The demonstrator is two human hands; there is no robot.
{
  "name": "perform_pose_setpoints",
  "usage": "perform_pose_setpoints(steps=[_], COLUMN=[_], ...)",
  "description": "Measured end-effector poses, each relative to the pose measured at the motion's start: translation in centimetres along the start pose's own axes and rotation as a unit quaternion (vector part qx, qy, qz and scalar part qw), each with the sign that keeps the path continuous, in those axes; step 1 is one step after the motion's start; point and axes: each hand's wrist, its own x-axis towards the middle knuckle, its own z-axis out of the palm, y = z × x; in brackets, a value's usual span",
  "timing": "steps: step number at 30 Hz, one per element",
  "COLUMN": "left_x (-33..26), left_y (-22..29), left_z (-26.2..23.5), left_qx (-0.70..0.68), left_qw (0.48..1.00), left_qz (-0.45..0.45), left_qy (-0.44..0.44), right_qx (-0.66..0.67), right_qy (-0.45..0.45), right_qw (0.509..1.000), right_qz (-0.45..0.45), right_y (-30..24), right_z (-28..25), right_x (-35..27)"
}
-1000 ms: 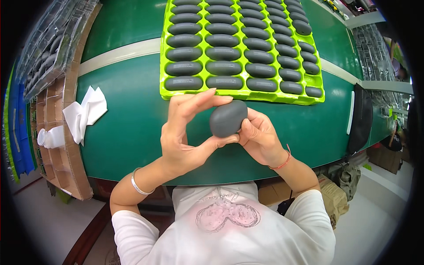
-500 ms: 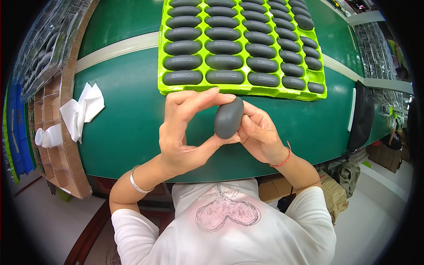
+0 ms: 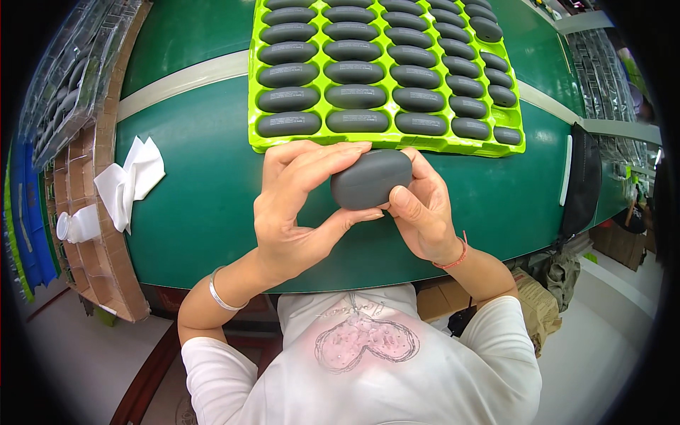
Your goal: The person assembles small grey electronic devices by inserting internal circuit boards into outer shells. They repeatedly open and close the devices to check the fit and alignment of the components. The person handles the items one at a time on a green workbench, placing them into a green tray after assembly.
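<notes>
Your left hand (image 3: 297, 205) and right hand (image 3: 421, 212) both grip one dark grey oval case (image 3: 370, 178) above the green table (image 3: 198, 191), just before the lime-green tray (image 3: 386, 142) of matching cases. White cloths (image 3: 131, 180) lie well left.

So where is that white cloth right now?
The white cloth lies on the green table at the person's left, beside the cardboard box, well apart from the left hand.
</notes>
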Motion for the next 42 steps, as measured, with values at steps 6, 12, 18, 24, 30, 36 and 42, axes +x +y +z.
perform_pose_setpoints(steps=[6,12,18,24,30,36,42], left_x=[0.1,-0.1,0.0,0.3,-0.1,-0.1,0.0], left_y=[0.0,-0.2,-0.1,0.5,0.0,-0.2,0.0], left_z=[-0.5,-0.3,-0.2,0.6,0.3,-0.1,0.0], left_qx=[0.025,-0.007,-0.003,-0.027,0.063,0.109,0.136], left_qw=[1.000,1.000,1.000,0.997,0.995,0.991,0.990], left_qz=[0.006,-0.006,-0.014,-0.046,-0.003,0.036,0.017], left_qy=[-0.016,-0.009,-0.016,0.051,0.083,0.069,0.045], right_qx=[-0.026,-0.027,0.026,0.016,0.011,-0.006,-0.123], right_qy=[-0.002,-0.011,-0.002,-0.007,0.005,0.020,0.060], right_qw=[0.999,0.999,1.000,1.000,0.999,0.997,0.982], right_qz=[-0.020,-0.024,0.016,0.000,-0.044,-0.070,-0.128], right_y=[0.1,0.3,-0.7,-0.3,-0.2,0.2,0.0], right_z=[-0.1,-0.4,0.6,0.2,0.3,0.2,0.5], right_x=[-0.1,0.0,0.2,0.3,0.7,0.6,0.3])
